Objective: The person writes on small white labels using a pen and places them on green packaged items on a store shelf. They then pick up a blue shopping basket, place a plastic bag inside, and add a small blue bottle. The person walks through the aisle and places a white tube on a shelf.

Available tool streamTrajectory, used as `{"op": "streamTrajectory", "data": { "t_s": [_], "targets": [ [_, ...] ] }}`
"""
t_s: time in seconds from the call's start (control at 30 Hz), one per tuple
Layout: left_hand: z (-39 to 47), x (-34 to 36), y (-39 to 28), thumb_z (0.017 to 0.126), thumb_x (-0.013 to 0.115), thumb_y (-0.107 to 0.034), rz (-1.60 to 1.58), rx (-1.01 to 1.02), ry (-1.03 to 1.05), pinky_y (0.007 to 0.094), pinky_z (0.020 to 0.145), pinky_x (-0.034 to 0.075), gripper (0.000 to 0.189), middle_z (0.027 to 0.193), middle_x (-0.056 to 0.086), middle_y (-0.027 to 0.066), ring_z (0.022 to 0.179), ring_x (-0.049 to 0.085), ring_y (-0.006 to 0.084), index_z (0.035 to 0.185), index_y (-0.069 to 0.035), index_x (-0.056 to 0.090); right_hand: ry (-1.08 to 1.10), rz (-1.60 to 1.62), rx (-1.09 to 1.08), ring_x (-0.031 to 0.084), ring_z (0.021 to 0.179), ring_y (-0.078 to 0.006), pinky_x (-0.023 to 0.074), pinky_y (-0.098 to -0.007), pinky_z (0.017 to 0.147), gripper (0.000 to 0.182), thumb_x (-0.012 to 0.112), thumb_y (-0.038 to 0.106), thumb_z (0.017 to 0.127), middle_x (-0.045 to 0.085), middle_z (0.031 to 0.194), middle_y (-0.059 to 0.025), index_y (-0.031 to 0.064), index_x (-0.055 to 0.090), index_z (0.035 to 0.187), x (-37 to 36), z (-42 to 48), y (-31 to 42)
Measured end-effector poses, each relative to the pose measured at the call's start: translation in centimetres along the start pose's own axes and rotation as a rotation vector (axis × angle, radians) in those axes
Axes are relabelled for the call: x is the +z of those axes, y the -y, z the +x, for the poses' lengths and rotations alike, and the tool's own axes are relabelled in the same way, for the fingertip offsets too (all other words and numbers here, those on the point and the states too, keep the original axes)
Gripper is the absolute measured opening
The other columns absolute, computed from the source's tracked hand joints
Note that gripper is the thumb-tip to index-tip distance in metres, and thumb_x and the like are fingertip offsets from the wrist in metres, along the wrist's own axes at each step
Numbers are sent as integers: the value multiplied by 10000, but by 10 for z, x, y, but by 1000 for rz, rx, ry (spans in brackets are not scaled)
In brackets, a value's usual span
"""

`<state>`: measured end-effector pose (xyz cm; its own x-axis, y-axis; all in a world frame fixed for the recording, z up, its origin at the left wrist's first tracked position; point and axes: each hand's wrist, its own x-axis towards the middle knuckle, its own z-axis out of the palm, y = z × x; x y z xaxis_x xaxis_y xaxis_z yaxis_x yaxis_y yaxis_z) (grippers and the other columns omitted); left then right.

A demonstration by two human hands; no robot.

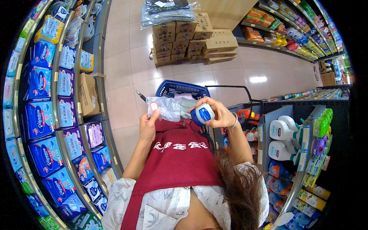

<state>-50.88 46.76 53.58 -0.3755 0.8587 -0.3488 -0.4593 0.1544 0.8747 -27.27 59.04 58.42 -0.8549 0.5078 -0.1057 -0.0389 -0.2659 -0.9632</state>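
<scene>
My left hand (149,125) grips a clear plastic bag (169,107) that bears a red-edged label, its thumb pressed over the label. A black pen (141,96) sticks out past the bag's far left corner. My right hand (222,113) holds a small jar (203,114) with a blue label and a blue lid, tilted, the lid towards the lower left. Between the hands lies a greyish-green packet or cloth (187,107), partly covered by the bag. Just beyond my hands is a blue plastic shopping basket (184,86) with pinkish and dark items inside.
Shelves of packaged adult diapers (41,118) curve along the left. Stacked cardboard boxes (178,40) stand on the tiled floor ahead, grey plastic-wrapped packs (168,18) on top. At the right, a shelf unit holds white spray bottles (280,129). A black handle (227,86) extends right from the basket.
</scene>
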Motion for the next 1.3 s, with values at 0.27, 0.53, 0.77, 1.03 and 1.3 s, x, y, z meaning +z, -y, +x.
{"op": "streamTrajectory", "data": {
  "t_s": [0.27,0.53,0.77,1.03,1.3],
  "targets": [
    [1,0,1,852,599,-182,-21,11,9,210,594,399,145,743,601,-4,641,518,53,809,-47,627,44,-6,-64,518,978,-135,415,-253,850,537,634,87,621,545,1078,-83,25,464,1126,-3,2,0],
    [0,3,0,852,599,-185,19,-8,-14,212,601,400,148,746,603,-3,647,516,59,817,-44,631,-398,63,-215,513,1016,-171,429,-276,871,721,723,94,658,488,1144,-119,30,346,1269,11,2,-12],
    [3,2,7,853,599,-198,-23,-18,16,211,599,399,153,769,610,-4,655,511,53,830,-50,632,-477,338,-332,594,903,-242,527,-321,769,649,612,75,769,455,1201,-152,29,287,1329,25,15,-18],
    [3,2,2,853,596,-208,-4,-29,12,213,603,385,170,732,580,-16,649,494,55,789,-51,611,-391,1445,-135,559,948,-328,529,-353,833,360,485,116,870,523,1096,-194,-20,433,1199,12,25,-43],
    [11,-3,12,853,591,-213,-15,-57,-31,238,618,391,169,760,575,-5,670,508,86,831,-46,603,-670,1476,-95,549,908,-259,474,-357,890,227,548,163,851,573,956,-160,-23,551,981,10,29,-57]
  ]
}}
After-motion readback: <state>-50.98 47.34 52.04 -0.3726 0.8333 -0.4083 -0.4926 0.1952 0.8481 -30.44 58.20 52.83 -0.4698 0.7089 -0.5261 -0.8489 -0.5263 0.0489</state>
